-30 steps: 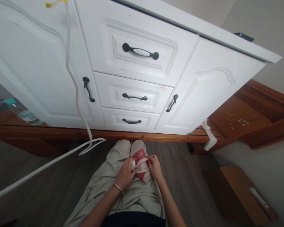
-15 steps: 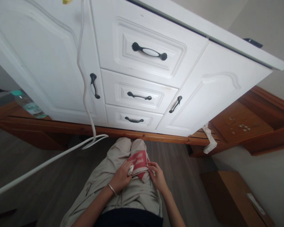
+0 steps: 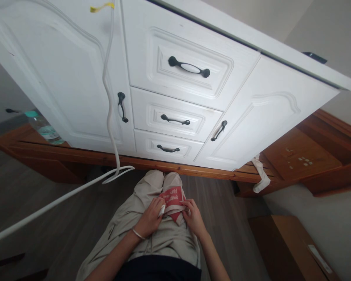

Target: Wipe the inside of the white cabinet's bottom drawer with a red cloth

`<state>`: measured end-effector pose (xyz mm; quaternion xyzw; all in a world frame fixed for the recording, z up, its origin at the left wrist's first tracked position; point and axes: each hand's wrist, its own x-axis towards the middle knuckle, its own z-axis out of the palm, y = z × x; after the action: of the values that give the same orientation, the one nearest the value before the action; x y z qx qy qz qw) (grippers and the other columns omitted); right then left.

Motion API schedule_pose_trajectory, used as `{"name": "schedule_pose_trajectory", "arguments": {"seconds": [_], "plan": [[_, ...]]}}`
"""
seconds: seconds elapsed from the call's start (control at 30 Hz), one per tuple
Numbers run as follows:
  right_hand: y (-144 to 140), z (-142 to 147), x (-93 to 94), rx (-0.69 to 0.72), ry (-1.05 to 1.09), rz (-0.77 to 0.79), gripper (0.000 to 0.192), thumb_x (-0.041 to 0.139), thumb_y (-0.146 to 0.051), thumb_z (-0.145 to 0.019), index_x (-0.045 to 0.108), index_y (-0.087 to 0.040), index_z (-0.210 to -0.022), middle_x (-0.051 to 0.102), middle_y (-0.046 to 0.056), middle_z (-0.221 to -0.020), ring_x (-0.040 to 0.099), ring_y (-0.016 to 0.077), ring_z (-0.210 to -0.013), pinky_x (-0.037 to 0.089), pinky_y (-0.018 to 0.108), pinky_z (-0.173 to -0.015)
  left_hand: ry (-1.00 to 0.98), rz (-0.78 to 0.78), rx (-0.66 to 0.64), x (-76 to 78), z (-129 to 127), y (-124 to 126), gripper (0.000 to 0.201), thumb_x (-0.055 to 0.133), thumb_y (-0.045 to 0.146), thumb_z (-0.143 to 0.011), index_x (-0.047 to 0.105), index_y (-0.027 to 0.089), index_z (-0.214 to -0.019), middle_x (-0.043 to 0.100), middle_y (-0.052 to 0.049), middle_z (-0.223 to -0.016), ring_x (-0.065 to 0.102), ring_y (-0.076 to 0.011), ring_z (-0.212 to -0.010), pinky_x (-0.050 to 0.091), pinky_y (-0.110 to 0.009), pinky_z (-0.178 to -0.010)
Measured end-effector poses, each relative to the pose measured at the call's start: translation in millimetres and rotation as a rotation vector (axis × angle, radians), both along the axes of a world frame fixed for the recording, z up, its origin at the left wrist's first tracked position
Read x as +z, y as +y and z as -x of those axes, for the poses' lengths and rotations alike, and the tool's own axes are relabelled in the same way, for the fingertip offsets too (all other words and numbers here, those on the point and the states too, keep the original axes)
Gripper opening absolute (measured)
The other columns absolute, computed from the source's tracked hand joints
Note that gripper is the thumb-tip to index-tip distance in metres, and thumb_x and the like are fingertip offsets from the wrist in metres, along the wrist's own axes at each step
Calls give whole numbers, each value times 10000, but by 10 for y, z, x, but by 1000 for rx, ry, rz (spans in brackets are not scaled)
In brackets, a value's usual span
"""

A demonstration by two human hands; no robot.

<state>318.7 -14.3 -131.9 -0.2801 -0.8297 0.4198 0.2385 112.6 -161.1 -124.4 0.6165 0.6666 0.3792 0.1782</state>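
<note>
A red and white packet (image 3: pixel 172 201) with white lettering lies on my lap, on beige trousers (image 3: pixel 152 230). My left hand (image 3: pixel 150 220), a thin bracelet on its wrist, grips the packet's left edge, with something small and white under the fingers. On the packet's right edge rests my right hand (image 3: pixel 194 216), its fingers pinching the wrapper. Both hands are low in the middle of the view.
A white cabinet (image 3: pixel 76 78) with three drawers and two doors stands just ahead on a wooden base (image 3: pixel 193 169). A white cable (image 3: pixel 111 117) hangs down its front and runs left across the grey floor. A water bottle (image 3: pixel 42 127) stands at left, a cardboard box (image 3: pixel 292 246) at right.
The view has shifted a little, so the cabinet sits further right and lower. The packet's lettered face has turned upward between my hands, which stay on its edges.
</note>
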Motion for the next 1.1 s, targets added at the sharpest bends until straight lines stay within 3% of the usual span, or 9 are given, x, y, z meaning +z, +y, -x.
{"name": "schedule_pose_trajectory", "arguments": {"seconds": [0.13,0.3,0.4,0.53,0.63,0.73,0.83,1.0,1.1], "plan": [[36,41,-67,-42,7,-90,327,512,-79,-848,708,-216,-1071,624,83,-1092,620,203,-1049,515,338,-929,21,9,15,-7,4,-20,426,527,26,-779,519,232,-1152,607,-87,-1181,550,-280,-1162,470,-544,-1091],[57,79,-49,-89,25,-54,241,493,-99,-863,672,-204,-985,598,77,-1041,592,205,-1016,489,337,-906,32,42,77,-20,-27,-7,490,704,149,-758,501,230,-1196,603,-93,-1219,541,-313,-1213,501,-547,-1064],[54,133,-28,-110,21,-16,279,460,-43,-785,630,-200,-941,574,64,-1002,575,199,-973,476,328,-872,75,31,159,-92,-50,31,449,638,89,-770,519,219,-1183,604,-92,-1207,554,-299,-1201,519,-514,-1050],[136,263,35,-133,32,-27,311,442,-10,-686,578,-202,-889,547,45,-956,551,190,-917,453,313,-831,161,-14,139,-191,1,79,476,529,21,-776,533,197,-1218,606,-124,-1272,536,-302,-1272,495,-509,-1093],[305,415,181,-106,64,-34,302,467,-19,-691,595,-197,-899,535,37,-939,542,184,-883,451,310,-811,162,-60,115,-122,118,159,411,508,29,-794,551,196,-1167,626,-117,-1205,564,-286,-1211,514,-485,-1056],[554,619,453,-53,87,-48,351,502,-51,-745,688,-188,-1009,531,47,-966,547,187,-894,462,327,-831,103,-112,143,156,288,346,244,509,75,-833,559,212,-1029,625,-74,-1028,598,-250,-1029,547,-425,-933],[856,859,846,-40,123,-91,330,519,-99,-804,772,-205,-988,520,57,-966,552,197,-934,465,358,-887,18,-191,201,594,486,646,144,525,99,-830,524,227,-896,583,-30,-911,585,-209,-888,529,-367,-846],[1303,1185,1686,-112,255,-212,260,598,-144,-791,811,-228,-914,555,64,-944,546,212,-949,473,384,-881,-91,-376,297,1359,754,1184,138,577,131,-816,484,232,-802,559,0,-866,577,-174,-826,486,-321,-788],[1397,1223,2205,-138,342,-306,252,628,-148,-787,816,-260,-912,632,80,-1067,547,230,-1059,447,432,-989,-214,-484,267,1764,819,1347,161,632,164,-824,489,233,-855,581,7,-879,632,-172,-882,500,-300,-784]]}}
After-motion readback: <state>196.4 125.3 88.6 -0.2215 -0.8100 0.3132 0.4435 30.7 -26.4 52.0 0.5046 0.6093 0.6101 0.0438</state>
